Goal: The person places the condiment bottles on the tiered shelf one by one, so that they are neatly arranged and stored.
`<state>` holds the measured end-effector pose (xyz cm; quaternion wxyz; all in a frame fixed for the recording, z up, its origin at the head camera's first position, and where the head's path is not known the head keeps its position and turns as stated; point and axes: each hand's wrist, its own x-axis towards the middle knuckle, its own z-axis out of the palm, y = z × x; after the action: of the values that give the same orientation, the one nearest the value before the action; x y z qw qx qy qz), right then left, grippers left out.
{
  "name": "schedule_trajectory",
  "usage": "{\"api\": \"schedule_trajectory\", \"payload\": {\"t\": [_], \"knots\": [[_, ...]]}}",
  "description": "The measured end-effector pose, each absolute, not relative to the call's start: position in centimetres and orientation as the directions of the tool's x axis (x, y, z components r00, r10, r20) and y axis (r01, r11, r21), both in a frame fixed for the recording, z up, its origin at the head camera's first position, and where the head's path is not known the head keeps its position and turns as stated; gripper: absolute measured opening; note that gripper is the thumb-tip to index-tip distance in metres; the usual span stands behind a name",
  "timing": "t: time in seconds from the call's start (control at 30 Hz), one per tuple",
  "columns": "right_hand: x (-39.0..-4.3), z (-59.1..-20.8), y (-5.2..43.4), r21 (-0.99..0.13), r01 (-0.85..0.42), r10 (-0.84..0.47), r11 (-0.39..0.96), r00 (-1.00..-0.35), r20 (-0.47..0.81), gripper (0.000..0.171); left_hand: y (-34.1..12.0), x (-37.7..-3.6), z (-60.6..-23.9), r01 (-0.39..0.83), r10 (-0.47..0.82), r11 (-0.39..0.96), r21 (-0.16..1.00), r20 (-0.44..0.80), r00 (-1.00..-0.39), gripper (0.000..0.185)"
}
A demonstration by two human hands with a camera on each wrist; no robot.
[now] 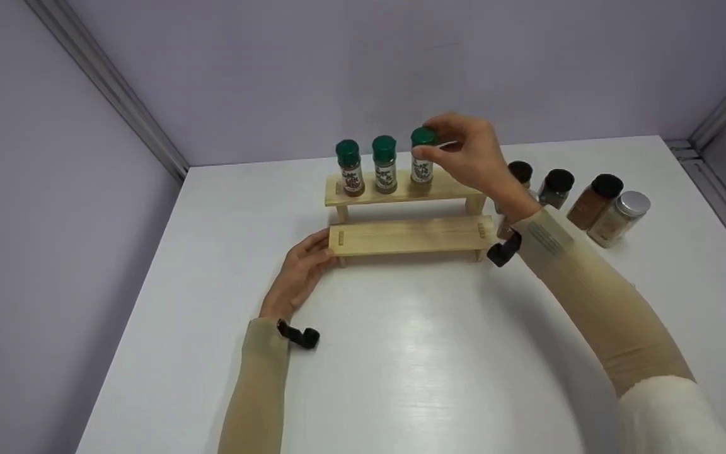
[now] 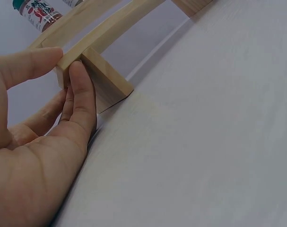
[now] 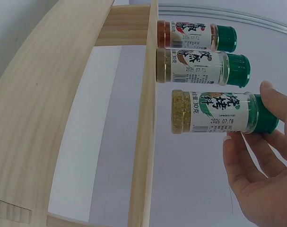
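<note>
The right hand (image 1: 473,154) is pinching the green cap of the third spice jar (image 1: 421,165), which is standing upright on the upper shelf of the wooden rack (image 1: 410,234), just beside two matching jars (image 1: 367,167). The left hand (image 1: 303,268) is bracing the lower shelf's left end, thumb on top and fingers (image 2: 82,94) against the leg. The jar is likely light, rigid and smooth-sided; gripping around the ribbed cap appears most secure. Four other jars (image 1: 580,198) are standing on the table (image 1: 413,353), right of the rack.
</note>
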<state>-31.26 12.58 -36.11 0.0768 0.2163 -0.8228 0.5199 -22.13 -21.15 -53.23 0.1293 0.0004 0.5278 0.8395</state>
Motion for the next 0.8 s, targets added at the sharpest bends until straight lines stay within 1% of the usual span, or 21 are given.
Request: {"api": "schedule_trajectory", "payload": {"t": [0.5,0.8], "knots": [[-31.48,-36.85,12.32,-0.833,-0.394,-0.284,0.388,-0.911,0.299,0.047,-21.34,-22.21,-53.26,-0.198,0.225,-0.406,0.892,-0.112,-0.968,0.060],[-31.46,-37.14,12.75,-0.833,-0.403,-0.284,0.379,-0.907,0.310,0.045,-21.14,-22.29,-53.30,-0.208,0.219,-0.406,0.890,-0.126,-0.967,0.059]]}}
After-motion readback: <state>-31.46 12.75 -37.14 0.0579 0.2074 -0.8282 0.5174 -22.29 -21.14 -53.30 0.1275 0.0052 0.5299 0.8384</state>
